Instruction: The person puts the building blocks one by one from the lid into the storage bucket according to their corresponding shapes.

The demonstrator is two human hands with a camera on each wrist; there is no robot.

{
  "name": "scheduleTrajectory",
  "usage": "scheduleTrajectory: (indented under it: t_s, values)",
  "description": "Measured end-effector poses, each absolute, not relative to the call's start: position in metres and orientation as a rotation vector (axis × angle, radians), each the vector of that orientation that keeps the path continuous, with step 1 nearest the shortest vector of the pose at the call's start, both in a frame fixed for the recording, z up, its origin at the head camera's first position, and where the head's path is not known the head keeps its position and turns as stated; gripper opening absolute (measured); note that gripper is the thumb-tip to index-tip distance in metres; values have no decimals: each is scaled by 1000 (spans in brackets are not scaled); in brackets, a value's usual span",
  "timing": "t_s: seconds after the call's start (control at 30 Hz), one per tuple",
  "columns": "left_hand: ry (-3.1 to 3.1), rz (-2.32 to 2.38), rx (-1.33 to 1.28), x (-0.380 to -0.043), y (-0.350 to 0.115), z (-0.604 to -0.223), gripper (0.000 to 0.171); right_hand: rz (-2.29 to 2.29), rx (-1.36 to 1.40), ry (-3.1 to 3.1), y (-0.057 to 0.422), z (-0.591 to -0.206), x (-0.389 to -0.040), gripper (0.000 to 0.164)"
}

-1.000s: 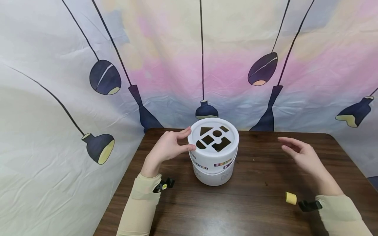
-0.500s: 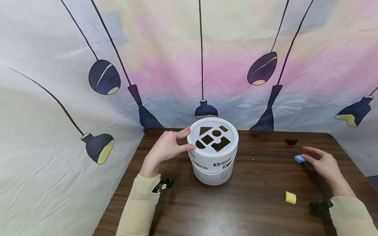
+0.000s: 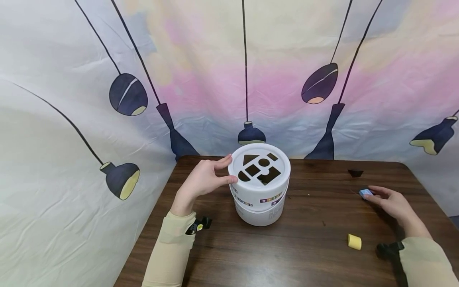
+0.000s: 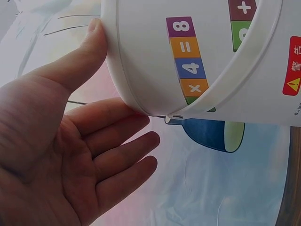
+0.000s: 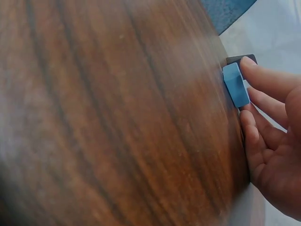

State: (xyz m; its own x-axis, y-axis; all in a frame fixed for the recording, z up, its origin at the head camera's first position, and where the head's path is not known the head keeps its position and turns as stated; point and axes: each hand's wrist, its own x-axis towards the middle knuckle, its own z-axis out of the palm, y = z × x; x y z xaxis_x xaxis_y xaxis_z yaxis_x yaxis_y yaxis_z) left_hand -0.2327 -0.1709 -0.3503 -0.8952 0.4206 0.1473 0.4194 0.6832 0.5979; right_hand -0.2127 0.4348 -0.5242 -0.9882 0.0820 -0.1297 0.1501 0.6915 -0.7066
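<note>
A white lidded bucket (image 3: 256, 218) stands upright on the table. Its white lid (image 3: 234, 161) has several cut-out shapes. My left hand (image 3: 202, 179) touches the lid's left rim with spread thumb and fingers; in the left wrist view the palm (image 4: 37, 136) is apart from the bucket, and the lower fingers are free of it. To the right, my right hand (image 3: 396, 205) pinches a small blue block (image 3: 365, 193) at the tabletop between thumb and fingers. In the right wrist view the thumb lies against the blue block (image 5: 236, 86).
A yellow rounded block (image 3: 354, 242) lies on the wooden table (image 3: 305, 263), nearer me than the right hand. Beyond the blue block is a dark block (image 3: 355, 173) near the table's back edge. A lamp-patterned cloth (image 3: 287, 71) hangs behind the table.
My right hand has moved right and closed on the blue block, uncovering the dark block behind. The left hand stays at the lid, and the bucket has not moved.
</note>
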Motion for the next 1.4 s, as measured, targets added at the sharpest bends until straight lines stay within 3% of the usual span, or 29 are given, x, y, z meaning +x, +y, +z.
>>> scheduleTrajectory:
  t_s: [0.93,1.4]
  values:
    - [2877,1032,662,-233,-177,-345,80,-1198,138,2848,427,-527,-225,73]
    - [2858,1032,684,-234,-171,-349,79,-1234,155,2884,433,-528,-213,66]
